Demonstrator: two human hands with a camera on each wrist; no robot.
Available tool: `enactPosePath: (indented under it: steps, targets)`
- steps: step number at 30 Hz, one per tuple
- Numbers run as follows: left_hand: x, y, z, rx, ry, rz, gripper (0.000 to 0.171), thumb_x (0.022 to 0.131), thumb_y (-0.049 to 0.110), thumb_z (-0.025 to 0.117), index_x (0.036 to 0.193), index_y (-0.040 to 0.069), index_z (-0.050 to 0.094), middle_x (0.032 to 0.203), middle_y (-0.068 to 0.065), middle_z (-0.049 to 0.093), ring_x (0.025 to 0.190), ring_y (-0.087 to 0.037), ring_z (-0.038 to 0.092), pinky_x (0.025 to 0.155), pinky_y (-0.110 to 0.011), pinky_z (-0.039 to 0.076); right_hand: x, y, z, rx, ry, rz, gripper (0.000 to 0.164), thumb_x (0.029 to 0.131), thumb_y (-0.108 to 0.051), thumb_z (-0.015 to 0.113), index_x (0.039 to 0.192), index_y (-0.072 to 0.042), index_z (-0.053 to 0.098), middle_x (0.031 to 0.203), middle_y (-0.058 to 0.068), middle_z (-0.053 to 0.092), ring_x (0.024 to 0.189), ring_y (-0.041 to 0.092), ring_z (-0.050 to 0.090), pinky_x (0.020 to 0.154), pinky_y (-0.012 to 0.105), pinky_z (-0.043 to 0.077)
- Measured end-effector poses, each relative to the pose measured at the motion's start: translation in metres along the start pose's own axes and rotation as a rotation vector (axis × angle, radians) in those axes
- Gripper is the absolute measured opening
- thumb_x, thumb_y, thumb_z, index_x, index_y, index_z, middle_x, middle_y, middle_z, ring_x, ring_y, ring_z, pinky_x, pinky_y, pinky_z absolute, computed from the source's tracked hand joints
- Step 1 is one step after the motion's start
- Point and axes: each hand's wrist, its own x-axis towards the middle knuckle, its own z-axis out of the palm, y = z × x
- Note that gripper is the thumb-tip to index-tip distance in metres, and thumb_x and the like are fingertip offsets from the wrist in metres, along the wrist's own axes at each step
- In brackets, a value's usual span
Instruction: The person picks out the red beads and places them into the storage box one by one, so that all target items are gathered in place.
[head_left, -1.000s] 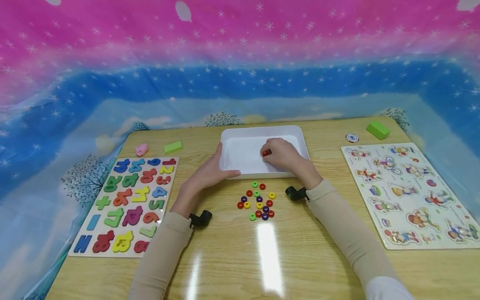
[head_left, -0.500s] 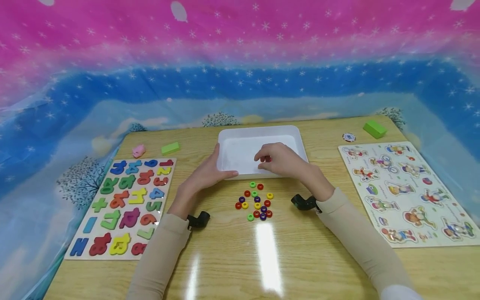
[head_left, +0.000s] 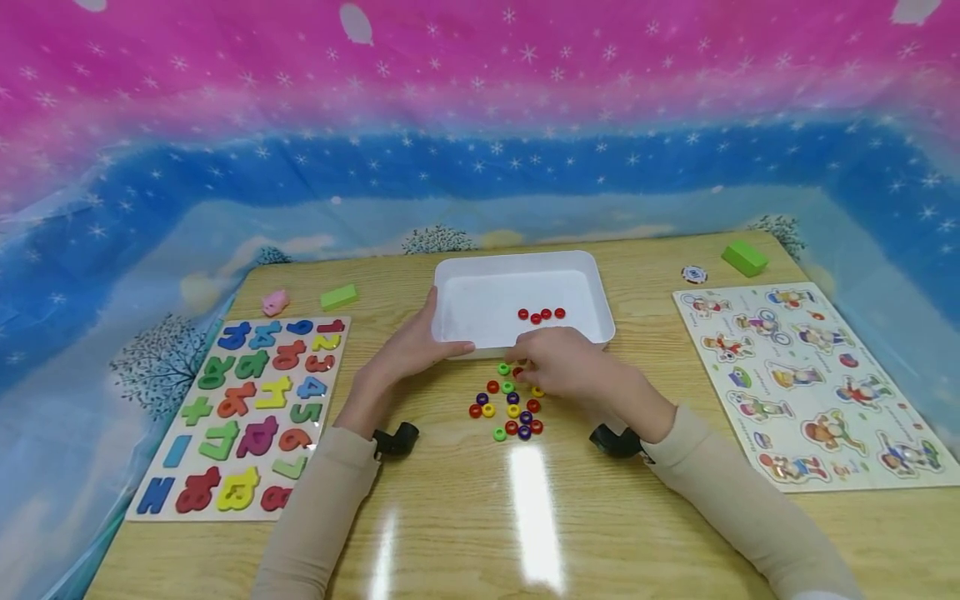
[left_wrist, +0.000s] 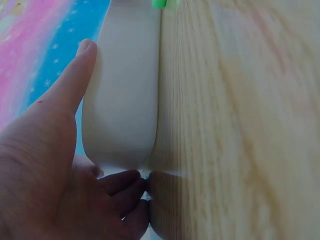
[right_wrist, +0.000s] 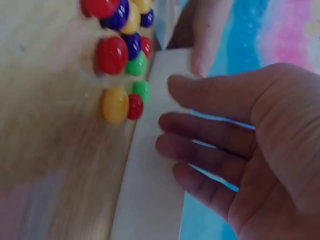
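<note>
A white tray (head_left: 517, 260) sits on the wooden table, with several red beads (head_left: 547, 314) in a short row inside. My left hand (head_left: 408, 346) rests against the tray's near left corner. Its thumb lies along the front rim and its fingers along the left side, fairly straight in the left wrist view. Several loose beads in red, yellow, green and purple lie in front of the tray, among them a purple bead (head_left: 513, 398). Over their far right part hovers my right hand (head_left: 566, 362), next to a red bead (right_wrist: 135, 106). In the right wrist view its thumb and fingers are apart, holding nothing.
A number puzzle board (head_left: 247, 408) lies at the left, a picture puzzle board (head_left: 813, 392) at the right. Behind them are a pink pig figure (head_left: 275, 302), a green block (head_left: 339, 297), a poker chip (head_left: 694, 274) and a larger green block (head_left: 745, 258).
My right hand has let go of a red bead in the tray, then moved back over the front rim to the loose beads. My left hand has stayed at the corner.
</note>
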Motion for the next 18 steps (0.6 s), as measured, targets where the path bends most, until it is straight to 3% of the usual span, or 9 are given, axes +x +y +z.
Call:
enactPosePath:
  steps: [5,18]
  targets:
    - [0.0,-0.001,0.0,-0.01,0.001,0.007,0.12,0.068,0.068,0.066,0.147,0.028,-0.016,0.158,-0.003,0.01,0.142,-0.026,0.022,0.11,-0.049,0.029,-0.002,-0.004,0.01,-0.073,0.034,-0.029,0.009,0.086,-0.021,0.065,0.094,-0.022,0.069,0.087,-0.011,0.064,0.069,0.004,0.052,0.062,0.022,0.044]
    - [0.002,-0.002,0.001,-0.018,0.008,0.018,0.122,0.066,0.07,0.066,0.148,0.028,-0.014,0.157,-0.002,0.011,0.141,-0.025,0.026,0.109,-0.047,0.032,-0.004,-0.002,0.018,-0.034,0.007,0.011,0.009,0.085,-0.02,0.067,0.091,-0.023,0.072,0.084,-0.013,0.062,0.068,0.004,0.051,0.065,0.021,0.043]
